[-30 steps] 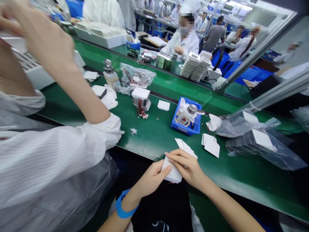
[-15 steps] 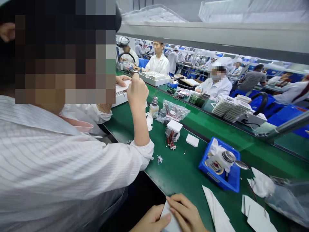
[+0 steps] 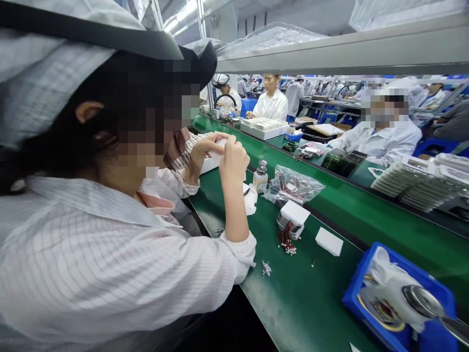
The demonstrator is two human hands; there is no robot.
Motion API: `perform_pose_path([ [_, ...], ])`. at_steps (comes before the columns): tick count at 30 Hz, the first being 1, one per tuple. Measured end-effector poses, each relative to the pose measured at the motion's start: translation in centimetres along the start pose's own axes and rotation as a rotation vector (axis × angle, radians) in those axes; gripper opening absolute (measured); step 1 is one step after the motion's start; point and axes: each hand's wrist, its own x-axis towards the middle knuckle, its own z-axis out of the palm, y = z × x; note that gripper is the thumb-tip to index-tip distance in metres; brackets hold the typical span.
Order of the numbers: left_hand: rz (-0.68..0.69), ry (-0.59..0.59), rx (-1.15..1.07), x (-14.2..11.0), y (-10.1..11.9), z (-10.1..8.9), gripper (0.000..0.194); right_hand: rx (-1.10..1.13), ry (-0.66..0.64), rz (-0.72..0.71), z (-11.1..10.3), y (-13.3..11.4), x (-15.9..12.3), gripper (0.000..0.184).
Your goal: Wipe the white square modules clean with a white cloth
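Observation:
Neither of my hands shows at this moment. Nearest to my side of the green bench (image 3: 289, 303) stands a blue bin (image 3: 355, 293) with a white bottle (image 3: 388, 298) that has a metal cap, plus crumpled white paper. Beyond it a flat white rectangular piece (image 3: 329, 241) lies alone with a thin lead. A stack of white blocks (image 3: 293, 213) has red and black wires (image 3: 287, 239) with white plugs hanging off it. A small heap of white bits (image 3: 266, 268) rests near the bench edge.
A co-worker in a striped white coat (image 3: 146, 254) fills the left, both hands raised around a white piece (image 3: 218, 152). A clear bag (image 3: 294, 185) and a small bottle (image 3: 260, 177) stand past the stack. A shelf (image 3: 330, 54) runs overhead; other people sit across the line.
The view has swung left, so the bench items sit farther right. Both my hands and the white piece between them have dropped out of sight. The co-worker's hands remain raised.

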Motion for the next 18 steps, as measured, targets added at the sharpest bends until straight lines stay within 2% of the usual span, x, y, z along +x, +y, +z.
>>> perform_pose_path([
  [2, -0.017, -0.053, 0.010, -1.0, -0.3, 1.1, 0.061, -0.006, 0.043, -0.018, -0.1, 0.3, -0.4, 0.076],
  [3, -0.028, -0.090, 0.017, -2.0, -0.7, 2.0, 0.061, -0.012, 0.054, -0.025, -0.1, 0.4, -0.5, 0.079],
  [5, -0.070, -0.186, 0.022, -4.9, -2.4, 4.5, 0.029, -0.018, 0.064, -0.028, 0.0, 0.3, -0.3, 0.085],
  [7, -0.113, -0.290, 0.031, -8.5, -5.0, 7.5, 0.030, -0.018, 0.055, -0.008, -0.5, 0.3, -0.1, 0.094],
  [9, -0.154, -0.386, 0.042, -12.3, -8.0, 10.4, 0.031, 0.017, -0.026, 0.007, -2.4, 0.5, -0.9, 0.099],
  [10, -0.169, -0.427, 0.048, -14.1, -9.4, 11.8, 0.030, 0.066, -0.097, 0.005, -4.1, 0.9, -2.0, 0.094],
  [11, -0.178, -0.461, 0.052, -15.7, -10.6, 13.0, 0.030, 0.150, -0.241, -0.064, -6.3, 1.3, -3.7, 0.075],
  [12, -0.181, -0.488, 0.057, -17.2, -11.6, 14.0, 0.031, 0.177, -0.293, -0.079, -9.0, 1.9, -5.8, 0.047],
  [13, -0.180, -0.509, 0.063, -18.6, -12.5, 15.0, 0.031, 0.186, -0.317, -0.081, -11.9, 2.5, -8.4, 0.027],
  [16, -0.156, -0.563, 0.082, -22.2, -14.3, 17.6, 0.028, 0.199, -0.372, -0.086, -20.5, 5.1, -17.7, 0.026],
  [18, -0.138, -0.611, 0.097, -24.5, -15.3, 19.3, 0.028, 0.203, -0.382, -0.084, -24.4, 7.7, -23.7, 0.039],
])
